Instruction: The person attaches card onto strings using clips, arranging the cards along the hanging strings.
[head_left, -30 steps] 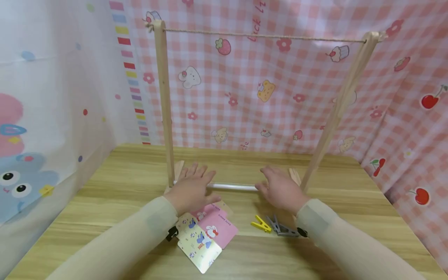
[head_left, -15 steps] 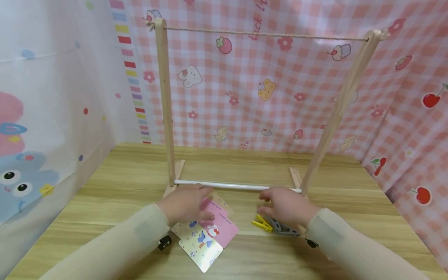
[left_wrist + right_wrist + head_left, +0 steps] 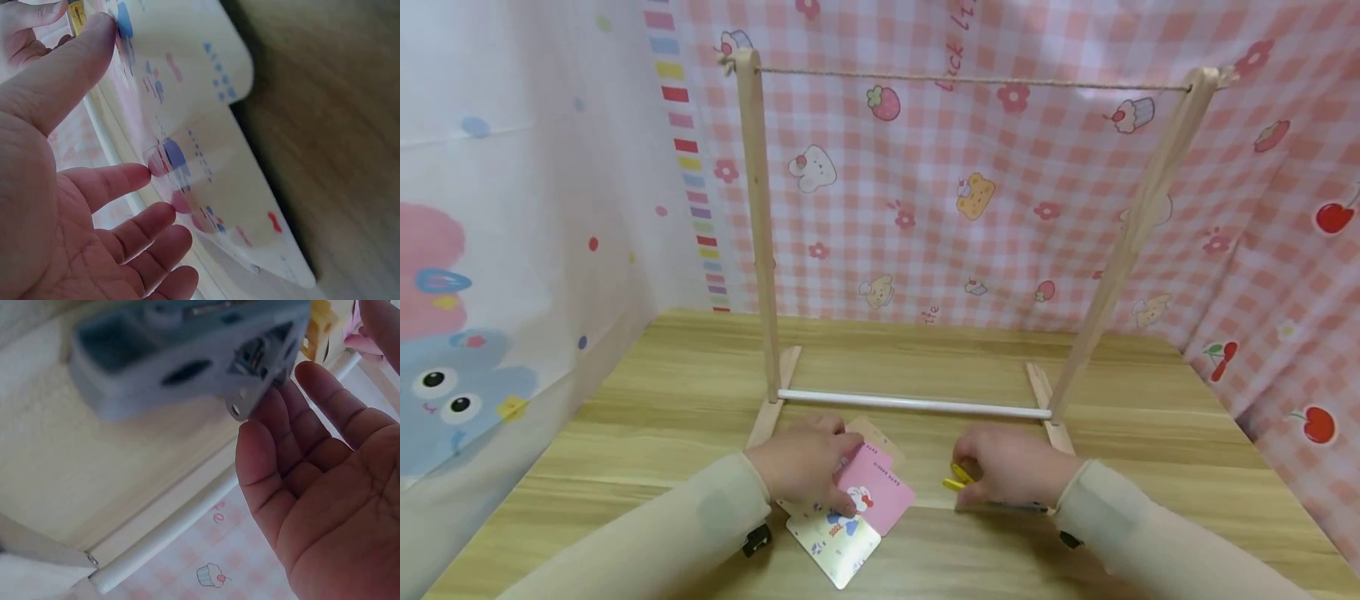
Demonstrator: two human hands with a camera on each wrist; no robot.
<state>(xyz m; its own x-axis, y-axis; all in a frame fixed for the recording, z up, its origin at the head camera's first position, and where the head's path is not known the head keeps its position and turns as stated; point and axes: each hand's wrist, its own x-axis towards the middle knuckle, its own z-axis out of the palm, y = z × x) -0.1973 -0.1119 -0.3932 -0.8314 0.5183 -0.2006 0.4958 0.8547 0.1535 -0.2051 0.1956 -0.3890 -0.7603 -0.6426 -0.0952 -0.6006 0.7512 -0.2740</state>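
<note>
Several patterned cards lie overlapped on the table, among them a pink card (image 3: 891, 498) and a cream card (image 3: 853, 557). My left hand (image 3: 801, 462) is spread over them, its thumb and fingertips at the cards' faces; the left wrist view shows these cream cards (image 3: 194, 81) close to the fingers. My right hand (image 3: 1018, 462) hovers low around the clothespins, fingers bent with a gap to the thumb. A yellow clothespin (image 3: 953, 484) shows beside its thumb. In the right wrist view the fingertips are right at a grey clothespin (image 3: 144, 381); other grey ones are mostly hidden beneath the hand.
Behind the hands stands a wooden frame with a left post (image 3: 756, 225), a right post (image 3: 1123, 250), a string (image 3: 925, 77) across the top and a white rod (image 3: 917, 405) low down. A checked pink curtain (image 3: 850, 225) hangs behind the table (image 3: 647, 383).
Both hands have drawn back from the white rod towards me. The left has come down onto the cards, and the right has lowered over the clothespins, its fingers bending.
</note>
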